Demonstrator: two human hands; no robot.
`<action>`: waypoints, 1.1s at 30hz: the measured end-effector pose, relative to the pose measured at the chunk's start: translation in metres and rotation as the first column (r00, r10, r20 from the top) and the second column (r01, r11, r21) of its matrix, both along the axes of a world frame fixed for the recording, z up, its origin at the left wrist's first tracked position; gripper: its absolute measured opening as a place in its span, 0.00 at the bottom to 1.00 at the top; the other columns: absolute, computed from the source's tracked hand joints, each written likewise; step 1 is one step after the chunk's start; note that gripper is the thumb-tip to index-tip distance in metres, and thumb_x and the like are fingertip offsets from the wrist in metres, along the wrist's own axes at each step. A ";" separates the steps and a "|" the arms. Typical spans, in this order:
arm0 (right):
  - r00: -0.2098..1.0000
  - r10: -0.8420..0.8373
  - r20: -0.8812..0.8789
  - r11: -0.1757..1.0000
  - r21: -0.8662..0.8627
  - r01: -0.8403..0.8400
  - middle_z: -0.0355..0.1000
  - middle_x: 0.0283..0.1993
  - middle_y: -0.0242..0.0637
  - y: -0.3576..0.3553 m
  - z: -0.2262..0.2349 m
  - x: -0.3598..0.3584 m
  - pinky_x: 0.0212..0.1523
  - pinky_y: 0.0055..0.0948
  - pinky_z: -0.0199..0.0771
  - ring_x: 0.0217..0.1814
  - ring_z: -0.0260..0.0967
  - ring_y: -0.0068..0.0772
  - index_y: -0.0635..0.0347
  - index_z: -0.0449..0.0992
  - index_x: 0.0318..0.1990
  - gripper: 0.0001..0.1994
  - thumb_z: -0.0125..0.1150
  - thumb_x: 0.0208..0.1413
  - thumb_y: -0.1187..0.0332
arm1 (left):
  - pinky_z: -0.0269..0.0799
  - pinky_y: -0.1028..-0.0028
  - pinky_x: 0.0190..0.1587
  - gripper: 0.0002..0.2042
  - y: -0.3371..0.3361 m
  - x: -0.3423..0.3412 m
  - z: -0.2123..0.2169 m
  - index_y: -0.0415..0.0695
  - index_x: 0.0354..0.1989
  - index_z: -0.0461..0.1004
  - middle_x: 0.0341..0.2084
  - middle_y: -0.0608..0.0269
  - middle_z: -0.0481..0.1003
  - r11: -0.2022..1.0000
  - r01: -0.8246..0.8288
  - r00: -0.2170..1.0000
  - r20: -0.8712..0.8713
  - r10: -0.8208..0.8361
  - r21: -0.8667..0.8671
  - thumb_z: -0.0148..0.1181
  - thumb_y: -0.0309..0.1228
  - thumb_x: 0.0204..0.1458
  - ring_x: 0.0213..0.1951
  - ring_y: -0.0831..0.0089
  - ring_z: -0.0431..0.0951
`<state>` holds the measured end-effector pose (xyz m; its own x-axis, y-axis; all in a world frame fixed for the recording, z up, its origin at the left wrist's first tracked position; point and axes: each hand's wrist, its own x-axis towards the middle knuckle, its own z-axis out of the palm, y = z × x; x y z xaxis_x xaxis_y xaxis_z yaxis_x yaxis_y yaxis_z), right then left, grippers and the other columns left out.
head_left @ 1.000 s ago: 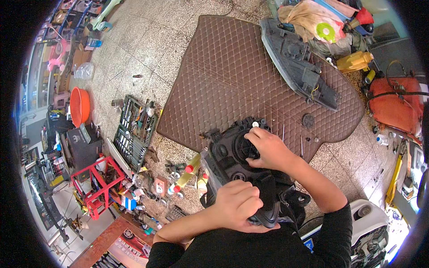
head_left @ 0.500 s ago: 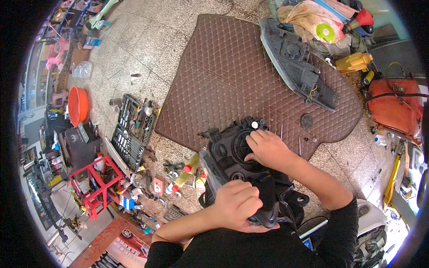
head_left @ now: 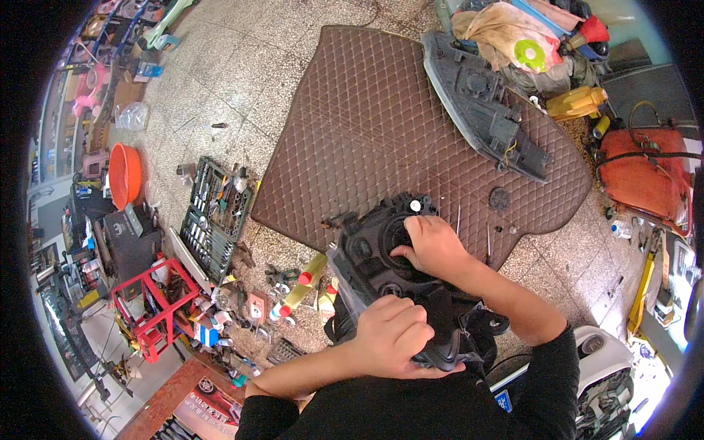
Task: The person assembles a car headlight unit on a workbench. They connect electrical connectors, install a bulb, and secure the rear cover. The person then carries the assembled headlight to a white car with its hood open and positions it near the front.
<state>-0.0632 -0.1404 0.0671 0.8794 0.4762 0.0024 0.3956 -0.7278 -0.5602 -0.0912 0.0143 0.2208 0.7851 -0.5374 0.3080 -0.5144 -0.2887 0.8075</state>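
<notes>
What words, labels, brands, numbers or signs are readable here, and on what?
Locations only, wording not copied:
Car poster, lower left: pale lettering, skewed, small.
Blue plate, lower right: white marking, too small to read.
Black box, left: pale mark, too blurred.
Held headlight housing: no lettering I can make out.

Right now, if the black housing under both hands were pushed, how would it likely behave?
The black housing would probably stay stiff: its moulded shell shows no sag under the left hand. It might rock or tip, given its irregular, bulky outline. Its projecting parts could snag.
</notes>
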 end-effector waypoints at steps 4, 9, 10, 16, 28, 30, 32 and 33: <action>0.990 -0.068 -0.119 0.997 0.029 0.072 0.74 0.30 0.46 0.001 0.008 -0.001 0.34 0.41 0.78 0.32 0.78 0.51 0.65 0.69 0.38 0.29 0.74 0.50 0.47 | 0.61 0.68 0.25 0.28 0.002 0.002 0.003 0.47 0.24 0.67 0.22 0.64 0.67 0.999 0.029 0.999 -0.040 -0.028 0.031 0.80 0.53 0.39 0.21 0.64 0.70; 0.982 -0.128 -0.141 0.986 0.091 0.141 0.75 0.32 0.47 -0.010 0.011 0.008 0.37 0.43 0.79 0.35 0.78 0.52 0.64 0.71 0.37 0.28 0.75 0.50 0.46 | 0.60 0.68 0.24 0.28 0.002 0.010 0.002 0.47 0.25 0.68 0.21 0.65 0.66 0.999 0.050 0.998 -0.037 -0.050 0.008 0.81 0.54 0.39 0.20 0.65 0.69; 0.983 -0.135 -0.123 0.980 0.132 0.151 0.76 0.31 0.46 -0.011 0.011 0.009 0.38 0.42 0.80 0.35 0.78 0.52 0.64 0.71 0.37 0.27 0.74 0.51 0.46 | 0.60 0.69 0.24 0.28 0.001 0.011 0.002 0.47 0.25 0.68 0.21 0.65 0.66 0.999 0.049 0.998 -0.040 -0.048 0.005 0.81 0.54 0.39 0.20 0.65 0.69; 0.852 -0.360 -0.380 0.845 0.255 0.471 0.77 0.33 0.48 -0.046 0.005 0.010 0.36 0.44 0.78 0.32 0.78 0.51 0.63 0.77 0.37 0.14 0.70 0.59 0.59 | 0.62 0.69 0.23 0.29 0.004 0.014 0.003 0.46 0.27 0.68 0.22 0.65 0.66 0.998 0.062 0.997 -0.040 -0.062 0.019 0.81 0.54 0.39 0.20 0.65 0.70; 0.952 -0.149 -0.266 0.965 0.169 0.199 0.69 0.52 0.50 -0.021 0.018 -0.003 0.61 0.45 0.70 0.57 0.68 0.55 0.70 0.74 0.52 0.31 0.79 0.45 0.57 | 0.63 0.68 0.23 0.29 -0.001 0.013 0.003 0.46 0.27 0.68 0.24 0.63 0.68 0.998 0.068 0.997 -0.039 -0.068 0.012 0.82 0.53 0.39 0.21 0.66 0.70; 0.944 -0.119 -0.308 0.972 0.159 0.174 0.67 0.53 0.51 -0.018 0.017 -0.003 0.63 0.45 0.68 0.59 0.66 0.55 0.70 0.71 0.54 0.32 0.78 0.45 0.61 | 0.63 0.68 0.23 0.29 -0.001 0.013 0.003 0.46 0.27 0.68 0.24 0.63 0.68 0.997 0.071 0.997 -0.031 -0.071 0.009 0.82 0.53 0.39 0.21 0.65 0.71; 0.948 -0.097 -0.304 0.969 0.188 0.159 0.67 0.54 0.51 -0.016 0.013 -0.002 0.64 0.45 0.68 0.59 0.66 0.55 0.70 0.70 0.55 0.32 0.77 0.45 0.63 | 0.64 0.69 0.24 0.29 0.000 0.013 0.003 0.46 0.26 0.68 0.24 0.63 0.68 0.998 0.064 0.998 -0.026 -0.064 0.006 0.82 0.53 0.39 0.21 0.65 0.71; 0.955 -0.081 -0.287 0.966 0.212 0.146 0.67 0.54 0.52 -0.015 0.011 -0.001 0.65 0.45 0.68 0.59 0.66 0.55 0.70 0.70 0.55 0.31 0.76 0.45 0.65 | 0.64 0.69 0.24 0.28 0.001 0.014 0.003 0.46 0.26 0.68 0.23 0.63 0.68 0.998 0.061 0.998 -0.023 -0.061 0.007 0.81 0.53 0.39 0.21 0.65 0.71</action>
<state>-0.0640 -0.1557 0.0782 0.9095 0.3880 -0.1490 0.1259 -0.5989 -0.7909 -0.0774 0.0153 0.2236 0.7575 -0.5867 0.2863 -0.5129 -0.2635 0.8170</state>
